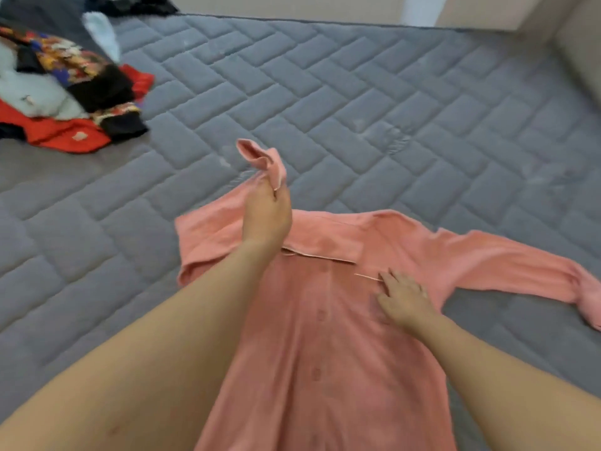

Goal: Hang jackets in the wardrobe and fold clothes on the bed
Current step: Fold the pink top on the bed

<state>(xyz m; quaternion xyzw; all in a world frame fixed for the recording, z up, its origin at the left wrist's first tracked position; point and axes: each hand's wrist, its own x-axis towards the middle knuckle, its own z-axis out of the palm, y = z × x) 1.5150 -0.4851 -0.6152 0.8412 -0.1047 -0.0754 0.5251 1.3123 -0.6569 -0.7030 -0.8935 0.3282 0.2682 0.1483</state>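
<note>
Head view: the pink shirt (325,336), spread buttoned-side up on the near mattress (357,109), is pinned flat by the straight-fingered right hand (403,299) while its left cuff is pinched and lifted by the left hand (266,213), seemingly for folding inward.

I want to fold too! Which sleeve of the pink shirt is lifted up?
The sleeve pinched by the left hand is lifted; the other long sleeve lies flat on the grey quilted mattress.

bg only: beige wall (292,6) along far edge, white vertical strip (419,9) in it near top right, beige panel (582,50) at right edge w/ a corner; blurry, can't ID further
</note>
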